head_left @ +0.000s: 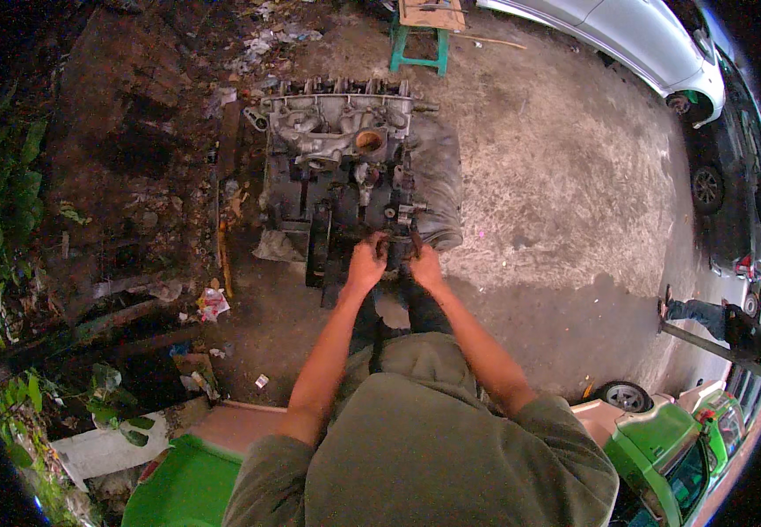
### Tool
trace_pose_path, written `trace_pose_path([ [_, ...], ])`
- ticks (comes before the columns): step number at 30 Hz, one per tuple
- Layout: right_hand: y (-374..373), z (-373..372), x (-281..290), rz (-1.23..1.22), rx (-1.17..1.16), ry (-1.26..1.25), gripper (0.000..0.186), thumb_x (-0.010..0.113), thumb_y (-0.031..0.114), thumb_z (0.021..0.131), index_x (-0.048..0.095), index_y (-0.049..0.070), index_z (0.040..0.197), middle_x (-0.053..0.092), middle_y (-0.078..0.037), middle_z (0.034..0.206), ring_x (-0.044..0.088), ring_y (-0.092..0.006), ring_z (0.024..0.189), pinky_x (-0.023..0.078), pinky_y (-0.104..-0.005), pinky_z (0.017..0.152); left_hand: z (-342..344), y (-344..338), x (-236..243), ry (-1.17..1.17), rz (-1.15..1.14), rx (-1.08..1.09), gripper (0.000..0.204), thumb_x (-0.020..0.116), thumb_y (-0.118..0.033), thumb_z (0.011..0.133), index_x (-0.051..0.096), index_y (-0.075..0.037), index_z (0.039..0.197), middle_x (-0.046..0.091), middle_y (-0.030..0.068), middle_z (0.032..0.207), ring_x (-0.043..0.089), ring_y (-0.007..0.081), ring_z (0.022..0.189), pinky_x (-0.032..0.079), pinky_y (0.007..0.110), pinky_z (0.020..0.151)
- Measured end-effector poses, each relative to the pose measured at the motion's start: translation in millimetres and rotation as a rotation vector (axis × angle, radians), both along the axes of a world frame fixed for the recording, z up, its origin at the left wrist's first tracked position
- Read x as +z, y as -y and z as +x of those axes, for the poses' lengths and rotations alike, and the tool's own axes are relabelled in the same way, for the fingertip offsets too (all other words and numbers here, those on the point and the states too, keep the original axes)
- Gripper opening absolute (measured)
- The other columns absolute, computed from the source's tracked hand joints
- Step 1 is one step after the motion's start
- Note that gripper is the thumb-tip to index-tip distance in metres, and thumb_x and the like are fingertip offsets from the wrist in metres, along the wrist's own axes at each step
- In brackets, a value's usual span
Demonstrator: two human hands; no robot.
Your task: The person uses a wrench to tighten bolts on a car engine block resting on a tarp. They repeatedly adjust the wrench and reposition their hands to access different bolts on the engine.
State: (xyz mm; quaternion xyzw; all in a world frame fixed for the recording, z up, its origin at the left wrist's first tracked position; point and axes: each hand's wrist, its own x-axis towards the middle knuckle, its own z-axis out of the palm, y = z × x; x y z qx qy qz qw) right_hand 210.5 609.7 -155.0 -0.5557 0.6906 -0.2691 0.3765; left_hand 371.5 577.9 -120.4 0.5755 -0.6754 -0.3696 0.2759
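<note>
A dark, greasy engine [372, 189] stands in front of me, its grey metal upper part [310, 110] at the far side and a round rust-brown opening [369, 140] in it. My left hand [368, 262] is at the engine's near edge, with blackened fingers curled closed. Just to the right, my right hand [423, 263] is closed in the same way, close to a small metal fitting [405, 212]. Whatever lies between the fingers of either hand is too dark and small to make out.
Crumpled grey sheeting [438, 189] lies along the engine's right side. Beyond it stands a green stool [420, 48] with a wooden top. Debris and soil [134, 176] cover the left. Parked cars [635, 39] line the right, where a person [714, 321] sits. Green vehicles [670, 439] are behind me.
</note>
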Motion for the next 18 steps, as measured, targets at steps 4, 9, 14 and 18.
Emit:
trace_pose_path([
  [4, 13.8, -4.2, 7.3, 0.128, -0.009, 0.105, 0.025, 0.052, 0.015, 0.081, 0.061, -0.003, 0.096, 0.061, -0.029, 0.087, 0.056, -0.0487, 0.087, 0.044, -0.057, 0.077, 6.8, 1.6, 0.5, 0.034, -0.018, -0.033, 0.027, 0.057, -0.002, 0.08, 0.059, -0.004, 0.108, 0.063, 0.0219, 0.096, 0.06, 0.0411, 0.09, 0.049, 0.046, 0.076],
  [9, 29.6, -14.5, -5.9, 0.346, -0.096, 0.341, 0.033, 0.052, 0.016, 0.08, 0.06, -0.003, 0.106, 0.063, -0.023, 0.087, 0.061, -0.0352, 0.072, 0.049, -0.0474, 0.058, 12.5, 5.8, 17.1, 0.123, 0.066, -0.072, 0.024, 0.055, -0.005, 0.082, 0.059, -0.003, 0.106, 0.062, 0.0224, 0.099, 0.059, 0.0418, 0.091, 0.048, 0.046, 0.077],
  [14, 23.7, -6.6, -23.3, 0.147, 0.06, 0.105, 0.02, 0.056, 0.019, 0.072, 0.064, 0.001, 0.076, 0.061, -0.023, 0.079, 0.059, -0.0402, 0.077, 0.049, -0.0492, 0.067, 15.1, 0.8, 43.9, 0.31, 0.111, -0.162, 0.028, 0.056, -0.008, 0.082, 0.059, -0.005, 0.109, 0.061, 0.0202, 0.105, 0.058, 0.0386, 0.1, 0.046, 0.046, 0.088],
  [18, 23.9, 5.9, -44.4, 0.217, 0.034, 0.095, 0.018, 0.058, 0.021, 0.071, 0.062, 0.004, 0.074, 0.06, -0.018, 0.073, 0.059, -0.036, 0.072, 0.048, -0.0477, 0.061, 23.3, -1.0, 49.2, 0.461, 0.028, -0.161, 0.03, 0.055, -0.011, 0.082, 0.06, -0.009, 0.112, 0.06, 0.0165, 0.111, 0.053, 0.0326, 0.111, 0.038, 0.048, 0.1],
])
